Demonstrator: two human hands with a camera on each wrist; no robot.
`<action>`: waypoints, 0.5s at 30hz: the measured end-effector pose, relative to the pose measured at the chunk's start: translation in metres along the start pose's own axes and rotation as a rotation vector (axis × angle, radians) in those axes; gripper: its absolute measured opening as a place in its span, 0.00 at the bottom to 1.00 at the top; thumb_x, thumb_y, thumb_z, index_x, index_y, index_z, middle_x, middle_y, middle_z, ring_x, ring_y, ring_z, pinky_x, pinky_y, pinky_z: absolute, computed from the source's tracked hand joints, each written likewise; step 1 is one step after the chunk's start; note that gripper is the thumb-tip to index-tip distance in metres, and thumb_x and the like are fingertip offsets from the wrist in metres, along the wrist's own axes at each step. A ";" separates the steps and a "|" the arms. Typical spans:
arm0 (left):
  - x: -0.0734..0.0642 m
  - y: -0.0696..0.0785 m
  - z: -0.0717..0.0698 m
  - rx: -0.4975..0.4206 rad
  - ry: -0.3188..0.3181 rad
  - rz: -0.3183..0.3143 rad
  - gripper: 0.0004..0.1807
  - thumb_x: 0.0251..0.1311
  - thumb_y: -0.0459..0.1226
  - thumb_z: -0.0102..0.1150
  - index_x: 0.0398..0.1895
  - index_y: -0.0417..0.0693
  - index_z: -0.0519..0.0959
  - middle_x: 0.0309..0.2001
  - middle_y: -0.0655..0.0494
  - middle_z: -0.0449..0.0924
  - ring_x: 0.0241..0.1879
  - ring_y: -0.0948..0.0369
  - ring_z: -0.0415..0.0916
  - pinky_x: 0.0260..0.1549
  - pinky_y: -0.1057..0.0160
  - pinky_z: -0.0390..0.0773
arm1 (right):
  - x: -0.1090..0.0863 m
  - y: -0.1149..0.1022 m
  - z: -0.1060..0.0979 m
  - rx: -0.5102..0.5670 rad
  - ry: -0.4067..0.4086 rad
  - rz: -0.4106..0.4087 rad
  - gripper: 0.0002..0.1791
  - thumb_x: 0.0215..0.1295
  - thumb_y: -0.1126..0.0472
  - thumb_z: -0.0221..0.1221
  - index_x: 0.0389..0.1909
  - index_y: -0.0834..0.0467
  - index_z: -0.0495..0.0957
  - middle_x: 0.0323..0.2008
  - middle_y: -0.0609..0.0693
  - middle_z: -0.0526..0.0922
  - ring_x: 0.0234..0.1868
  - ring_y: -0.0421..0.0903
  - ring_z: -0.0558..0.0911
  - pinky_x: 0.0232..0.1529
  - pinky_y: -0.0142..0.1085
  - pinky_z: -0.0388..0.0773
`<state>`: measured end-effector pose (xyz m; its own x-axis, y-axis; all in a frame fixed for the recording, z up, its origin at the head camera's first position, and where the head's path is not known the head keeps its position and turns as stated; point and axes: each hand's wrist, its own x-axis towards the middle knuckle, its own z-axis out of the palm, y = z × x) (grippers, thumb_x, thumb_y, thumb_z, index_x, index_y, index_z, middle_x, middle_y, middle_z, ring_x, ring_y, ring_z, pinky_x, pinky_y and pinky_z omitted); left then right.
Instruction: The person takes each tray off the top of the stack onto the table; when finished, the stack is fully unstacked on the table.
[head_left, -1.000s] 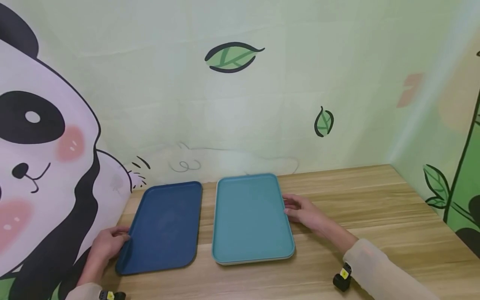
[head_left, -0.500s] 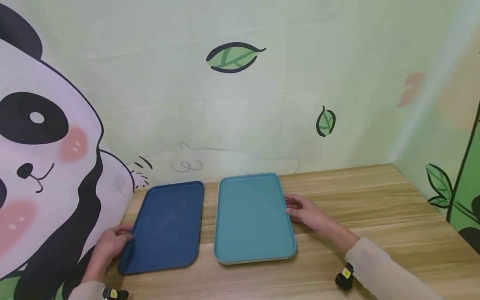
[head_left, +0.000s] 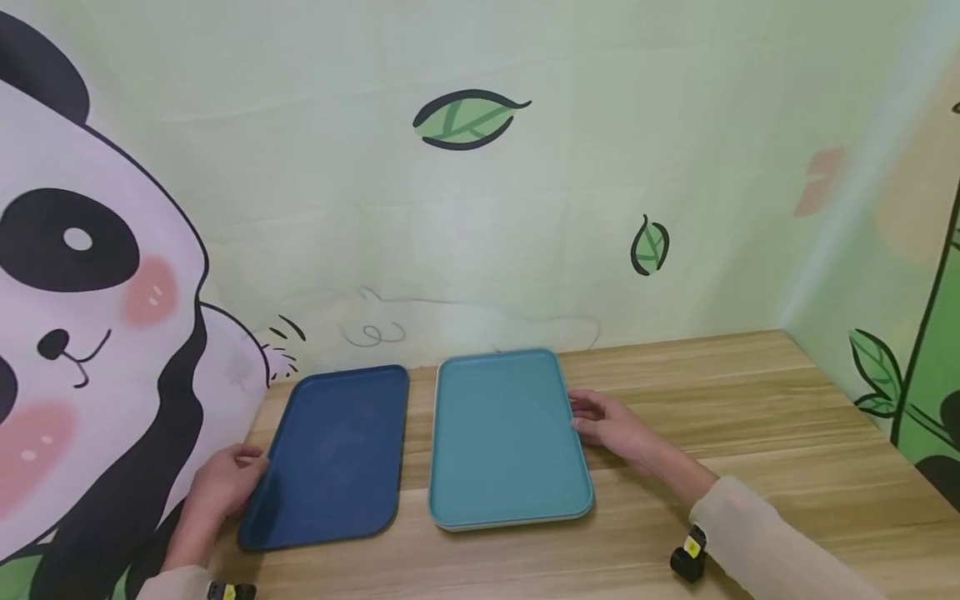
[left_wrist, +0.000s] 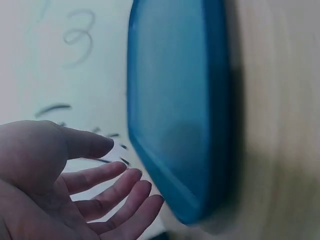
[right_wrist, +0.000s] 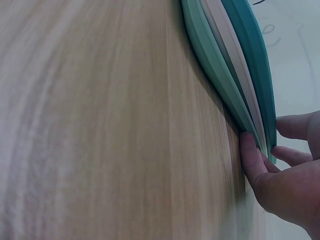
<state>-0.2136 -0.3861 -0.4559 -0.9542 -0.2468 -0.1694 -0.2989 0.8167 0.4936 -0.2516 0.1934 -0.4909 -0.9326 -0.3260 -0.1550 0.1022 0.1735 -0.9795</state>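
A navy blue tray (head_left: 330, 458) lies flat at the left of the table. Beside its left rim is my left hand (head_left: 225, 482), fingers relaxed. The left wrist view shows that hand (left_wrist: 95, 185) with its palm turned up and fingertips close to the edge of the blue tray (left_wrist: 172, 100). To the right lies a stack of trays (head_left: 506, 437) with a teal one on top; in the right wrist view a pale pink tray (right_wrist: 234, 60) and a mint green tray (right_wrist: 212, 60) show beneath it. My right hand (head_left: 611, 423) holds the stack's right edge, fingers (right_wrist: 248, 147) at the lowest rim.
Under the trays is a wood-grain table (head_left: 720, 400), which meets a pale green printed cloth (head_left: 712, 150) at the back. A printed panda (head_left: 67, 275) fills the left side. Small black cameras (head_left: 688, 557) sit at both wrists. A narrow gap separates the navy tray from the stack.
My left hand has shifted slightly up at the navy tray's left rim, its fingers less over the edge. My right hand and the stack stay in place; the view has moved slightly.
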 end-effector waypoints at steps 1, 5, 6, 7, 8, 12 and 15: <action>-0.002 0.006 -0.001 0.005 0.007 0.012 0.28 0.75 0.42 0.53 0.64 0.24 0.71 0.57 0.23 0.77 0.53 0.34 0.78 0.50 0.38 0.78 | 0.000 0.000 0.000 0.001 0.001 0.000 0.32 0.80 0.70 0.53 0.81 0.68 0.56 0.74 0.70 0.65 0.74 0.64 0.68 0.68 0.47 0.76; -0.014 0.032 -0.003 0.025 0.069 0.111 0.27 0.77 0.41 0.53 0.65 0.25 0.72 0.57 0.25 0.78 0.55 0.33 0.77 0.50 0.37 0.79 | 0.000 0.000 0.001 -0.003 0.000 0.000 0.32 0.80 0.69 0.52 0.81 0.68 0.56 0.74 0.70 0.65 0.74 0.64 0.68 0.68 0.48 0.76; -0.018 0.040 -0.003 0.021 0.085 0.137 0.26 0.77 0.41 0.53 0.65 0.26 0.73 0.57 0.25 0.78 0.55 0.33 0.78 0.51 0.37 0.79 | 0.000 0.000 0.001 -0.004 -0.001 0.001 0.32 0.81 0.69 0.52 0.81 0.68 0.57 0.74 0.70 0.65 0.74 0.64 0.68 0.68 0.47 0.76; -0.021 0.048 -0.002 0.023 0.101 0.170 0.26 0.77 0.41 0.54 0.65 0.26 0.73 0.56 0.26 0.79 0.55 0.33 0.78 0.50 0.37 0.79 | 0.000 0.000 0.001 -0.002 -0.002 0.002 0.32 0.81 0.69 0.52 0.81 0.68 0.56 0.74 0.70 0.65 0.74 0.64 0.68 0.68 0.47 0.76; -0.025 0.056 -0.002 0.020 0.118 0.203 0.25 0.77 0.40 0.54 0.65 0.27 0.74 0.56 0.27 0.79 0.55 0.34 0.78 0.51 0.36 0.80 | 0.000 0.000 0.001 -0.002 -0.003 0.003 0.32 0.81 0.69 0.52 0.81 0.68 0.56 0.74 0.70 0.65 0.74 0.64 0.68 0.68 0.48 0.76; -0.037 0.088 0.001 -0.019 0.160 0.311 0.23 0.77 0.40 0.57 0.65 0.30 0.76 0.55 0.30 0.81 0.54 0.36 0.80 0.50 0.37 0.80 | -0.001 0.000 0.001 -0.003 -0.001 0.003 0.32 0.81 0.69 0.53 0.81 0.68 0.57 0.74 0.70 0.65 0.73 0.64 0.69 0.68 0.47 0.76; -0.043 0.112 0.007 -0.066 0.169 0.370 0.23 0.77 0.40 0.59 0.66 0.33 0.76 0.55 0.33 0.82 0.53 0.39 0.81 0.49 0.39 0.82 | 0.000 0.000 0.000 -0.007 0.000 0.001 0.32 0.81 0.69 0.53 0.81 0.68 0.57 0.74 0.70 0.66 0.73 0.64 0.69 0.67 0.47 0.77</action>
<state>-0.2055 -0.2801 -0.3993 -0.9851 -0.0294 0.1696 0.0697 0.8327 0.5494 -0.2512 0.1929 -0.4905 -0.9326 -0.3255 -0.1561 0.1008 0.1804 -0.9784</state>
